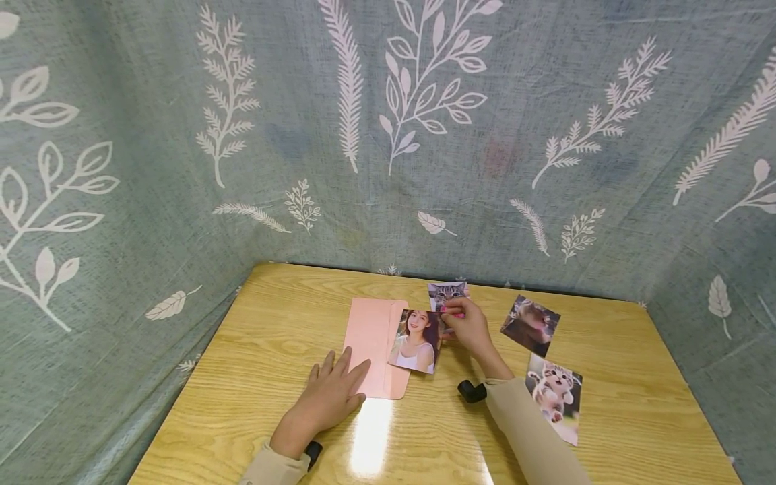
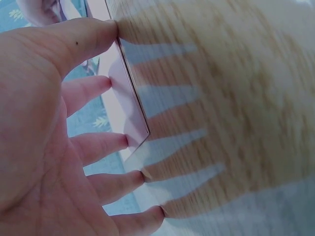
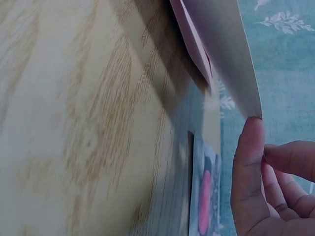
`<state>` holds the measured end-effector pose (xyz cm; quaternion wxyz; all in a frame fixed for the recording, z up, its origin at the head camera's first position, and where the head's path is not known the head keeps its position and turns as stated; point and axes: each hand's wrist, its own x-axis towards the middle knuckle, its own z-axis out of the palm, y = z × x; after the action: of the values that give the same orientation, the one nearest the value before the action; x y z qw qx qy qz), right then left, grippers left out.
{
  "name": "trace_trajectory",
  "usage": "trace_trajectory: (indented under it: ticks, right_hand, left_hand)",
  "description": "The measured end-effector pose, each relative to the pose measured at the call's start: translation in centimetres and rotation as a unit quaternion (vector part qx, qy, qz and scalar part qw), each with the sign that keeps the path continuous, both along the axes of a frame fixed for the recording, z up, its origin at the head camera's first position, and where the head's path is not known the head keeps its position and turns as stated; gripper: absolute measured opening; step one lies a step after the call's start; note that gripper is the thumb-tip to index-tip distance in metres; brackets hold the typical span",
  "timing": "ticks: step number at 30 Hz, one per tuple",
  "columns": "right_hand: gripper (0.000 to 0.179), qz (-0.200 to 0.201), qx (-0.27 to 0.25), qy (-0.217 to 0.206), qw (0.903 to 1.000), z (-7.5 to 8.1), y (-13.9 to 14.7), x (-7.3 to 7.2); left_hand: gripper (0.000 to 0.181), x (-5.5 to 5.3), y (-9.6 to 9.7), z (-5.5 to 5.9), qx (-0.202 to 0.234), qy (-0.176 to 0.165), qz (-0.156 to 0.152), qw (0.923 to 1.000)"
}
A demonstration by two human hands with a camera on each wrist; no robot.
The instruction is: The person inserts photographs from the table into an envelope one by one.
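Observation:
A pink envelope (image 1: 366, 330) lies on the wooden table. On its lower left part rests my left hand (image 1: 327, 394), fingers spread; the left wrist view shows thumb and fingertips along the envelope's edge (image 2: 129, 93). With thumb and fingers, my right hand (image 1: 471, 330) pinches a portrait photo (image 1: 417, 343) of a person in a white top by its right edge. This photo overlaps the envelope's right side in the head view. In the right wrist view the photo's pale back (image 3: 221, 44) is tilted above the table. A tabby cat photo (image 1: 439, 289) lies behind my right hand, partly hidden.
Right of my right hand lie a dark photo of a brownish animal (image 1: 526, 323) and a kitten photo (image 1: 554, 397), their corners close together. The wooden table (image 1: 273, 323) ends at a grey-green leaf-patterned curtain (image 1: 291, 121) at the back and sides.

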<state>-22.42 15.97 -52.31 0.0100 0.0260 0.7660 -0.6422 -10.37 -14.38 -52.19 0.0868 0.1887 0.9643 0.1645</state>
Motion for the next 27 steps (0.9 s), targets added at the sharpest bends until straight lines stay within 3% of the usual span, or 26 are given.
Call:
trace_trajectory:
  ticks: [27]
  right_hand:
    - [0.027,0.006,0.008,-0.001,0.9999,-0.2,-2.5,-0.5]
  left_hand:
    - [0.060,-0.1,0.0,-0.2,-0.005,0.001,-0.005,1.0000]
